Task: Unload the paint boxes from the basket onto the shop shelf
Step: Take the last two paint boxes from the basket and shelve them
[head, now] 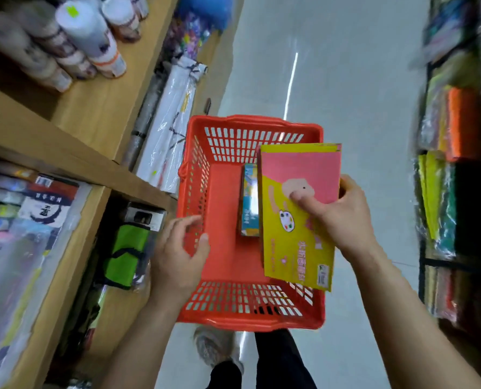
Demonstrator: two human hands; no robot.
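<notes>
A red plastic basket (219,313) sits on the aisle floor below me. My right hand (343,217) grips a flat yellow and pink paint box (292,245) by its right edge, thumb on the cover, holding it over the basket's right side. A narrow blue box (249,200) lies on the basket floor beside it. My left hand (177,256) hovers at the basket's left rim with curled, spread fingers and nothing in it. The wooden shop shelf (74,161) stands to the left.
The wooden shelf holds white bottles (90,37) on top, packaged books (29,209) lower down and a green pouch (127,254) near the floor. Rolled paper (166,124) leans beside the basket. A second rack of coloured packs (455,164) lines the right. My shoe (214,349) is behind the basket.
</notes>
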